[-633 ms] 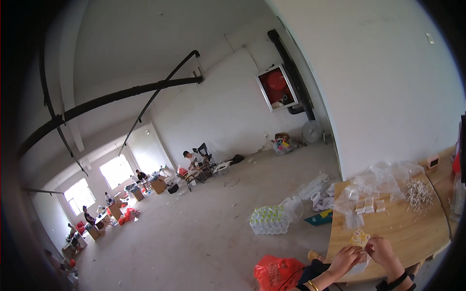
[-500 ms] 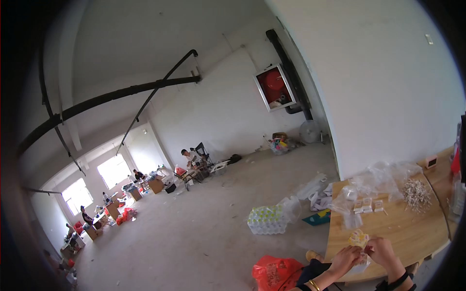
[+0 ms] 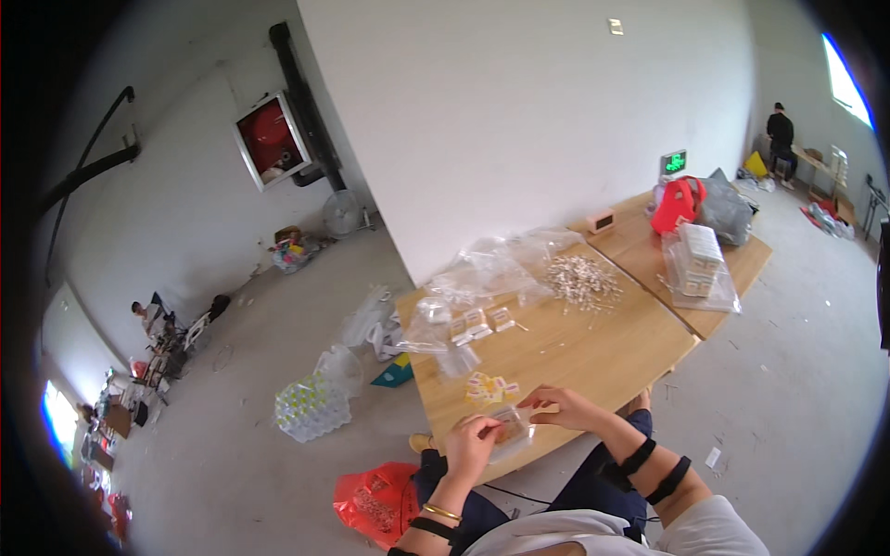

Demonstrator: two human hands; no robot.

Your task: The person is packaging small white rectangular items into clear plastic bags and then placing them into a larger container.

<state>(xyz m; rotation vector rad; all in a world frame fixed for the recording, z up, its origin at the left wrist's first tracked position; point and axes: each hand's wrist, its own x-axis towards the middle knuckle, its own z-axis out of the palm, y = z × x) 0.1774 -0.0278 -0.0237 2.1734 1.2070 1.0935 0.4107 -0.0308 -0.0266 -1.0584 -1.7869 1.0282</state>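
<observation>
At the near edge of the wooden table (image 3: 547, 371) lies a small clear plastic bag (image 3: 513, 448) with a small tan-and-white item inside. My left hand (image 3: 470, 447) pinches its left side, thumb and fingers together. On the opposite side, my right hand (image 3: 561, 410) has bent fingers at the upper right edge of the same bag; they seem to grip it. Just beyond the bag is a loose pile of yellow-and-white paper cards (image 3: 489, 387). Farther back stand several small white boxes (image 3: 475, 323).
A heap of small white sticks (image 3: 584, 283) and crumpled clear plastic sheeting (image 3: 496, 264) lie toward the wall. Stacked white packs (image 3: 698, 255) and a red bag (image 3: 677, 208) occupy the right table. On the floor are a red plastic bag (image 3: 375, 500) and shrink-wrapped bottles (image 3: 313, 408).
The view has swung right, bringing the right table and its packs into sight. My hands were close together over the bag; now they are farther apart, at its two sides.
</observation>
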